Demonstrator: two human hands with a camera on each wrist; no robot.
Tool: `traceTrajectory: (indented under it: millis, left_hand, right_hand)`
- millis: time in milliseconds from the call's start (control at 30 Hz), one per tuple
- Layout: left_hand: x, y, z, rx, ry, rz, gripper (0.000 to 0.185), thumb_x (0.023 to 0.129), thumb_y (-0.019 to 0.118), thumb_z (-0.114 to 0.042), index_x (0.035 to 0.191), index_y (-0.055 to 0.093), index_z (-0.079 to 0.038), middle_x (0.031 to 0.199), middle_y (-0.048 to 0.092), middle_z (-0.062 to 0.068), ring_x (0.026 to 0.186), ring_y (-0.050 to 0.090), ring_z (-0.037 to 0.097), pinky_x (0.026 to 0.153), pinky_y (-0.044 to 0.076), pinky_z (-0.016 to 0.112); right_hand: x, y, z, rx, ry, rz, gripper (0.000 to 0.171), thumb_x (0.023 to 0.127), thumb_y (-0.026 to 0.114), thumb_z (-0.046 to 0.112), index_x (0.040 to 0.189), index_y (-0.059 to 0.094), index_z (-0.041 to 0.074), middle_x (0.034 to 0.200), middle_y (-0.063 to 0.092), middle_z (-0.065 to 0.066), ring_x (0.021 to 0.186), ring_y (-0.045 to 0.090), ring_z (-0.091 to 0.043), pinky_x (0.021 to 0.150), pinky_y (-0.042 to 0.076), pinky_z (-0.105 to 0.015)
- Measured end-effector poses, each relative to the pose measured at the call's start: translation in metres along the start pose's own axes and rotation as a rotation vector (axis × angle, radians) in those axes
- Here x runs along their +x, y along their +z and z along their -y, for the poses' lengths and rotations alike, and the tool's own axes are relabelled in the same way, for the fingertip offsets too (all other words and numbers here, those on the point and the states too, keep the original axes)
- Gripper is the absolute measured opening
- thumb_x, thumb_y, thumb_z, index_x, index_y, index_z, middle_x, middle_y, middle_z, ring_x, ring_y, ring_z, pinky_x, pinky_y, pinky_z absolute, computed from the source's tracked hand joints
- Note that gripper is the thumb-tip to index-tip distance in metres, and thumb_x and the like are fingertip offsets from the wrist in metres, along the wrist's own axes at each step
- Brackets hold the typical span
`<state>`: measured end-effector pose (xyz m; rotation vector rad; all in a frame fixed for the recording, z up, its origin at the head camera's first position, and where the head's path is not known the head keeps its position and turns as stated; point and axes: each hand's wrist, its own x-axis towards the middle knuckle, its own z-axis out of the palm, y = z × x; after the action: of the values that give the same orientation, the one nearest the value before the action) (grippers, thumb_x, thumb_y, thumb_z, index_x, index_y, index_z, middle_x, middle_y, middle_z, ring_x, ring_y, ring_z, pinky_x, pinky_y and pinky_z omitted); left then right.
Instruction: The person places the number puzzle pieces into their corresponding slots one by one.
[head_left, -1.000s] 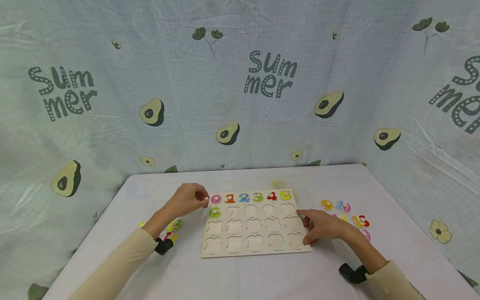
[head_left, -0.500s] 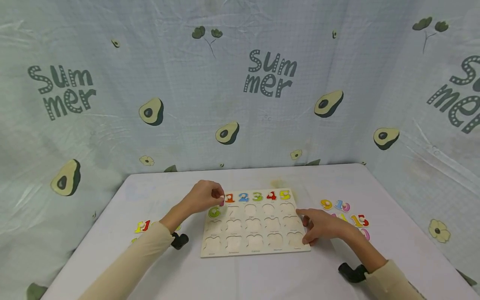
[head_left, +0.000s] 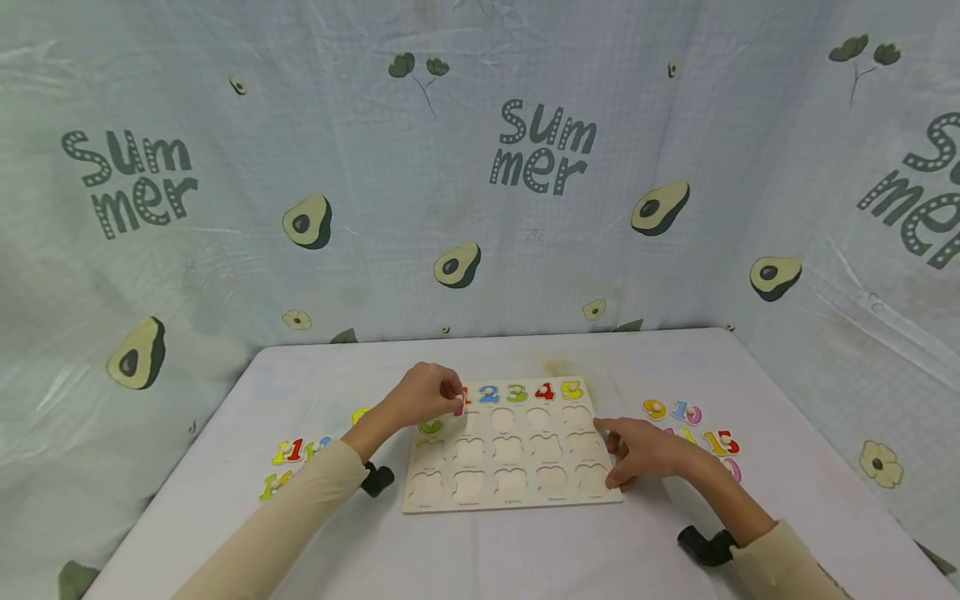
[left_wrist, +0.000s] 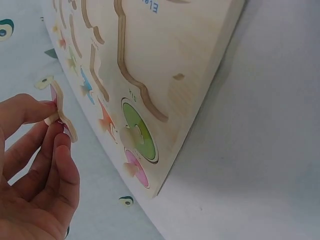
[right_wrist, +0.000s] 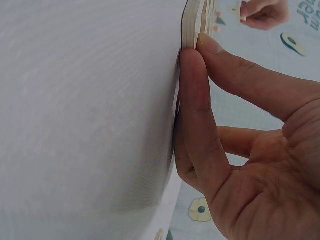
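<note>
My left hand (head_left: 427,396) pinches a thin pink number piece (left_wrist: 59,102) by its knob, between thumb and fingers. The piece is held edge-on above the upper left of the wooden number board (head_left: 487,492), and its digit is hidden. On the board, the top row holds coloured numbers, with a green 6 (left_wrist: 142,137) below the pink 0 (left_wrist: 138,170); the other recesses in view are bare. My right hand (head_left: 648,450) grips the board's right edge, thumb near the front corner and a fingertip farther back. In the right wrist view, fingers (right_wrist: 195,80) press against that edge.
Loose number pieces lie on the white-covered table (head_left: 360,550) to both sides: an 11 (head_left: 288,451) and several others left, partly behind the left sleeve; a 9 (head_left: 654,409), a 15 (head_left: 722,442) and more right. A printed curtain (head_left: 375,275) hangs behind.
My left hand has moved rightward with the pink piece, from beside the board's left edge to over its upper left part. The right hand stays at the right edge.
</note>
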<state>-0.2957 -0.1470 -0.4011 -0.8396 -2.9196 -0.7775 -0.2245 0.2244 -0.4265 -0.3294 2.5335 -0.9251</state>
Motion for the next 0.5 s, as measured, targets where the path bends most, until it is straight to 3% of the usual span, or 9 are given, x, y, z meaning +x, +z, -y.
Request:
traceTrajectory:
  millis: [500]
  left_hand:
    - [0.007,0.014,0.000,0.030,0.012,0.073,0.003,0.090,0.077,-0.013,0.089,0.078,-0.009,0.082,0.074,-0.001,0.074,0.061,0.007,0.070,0.052,0.025]
  right_hand:
    - [0.002,0.000,-0.002,-0.010,0.030,0.004,0.094,0.078,0.090,0.013,0.155,0.039,-0.003,0.107,0.058,-0.008,0.077,0.061,-0.018,0.069,0.054,-0.030]
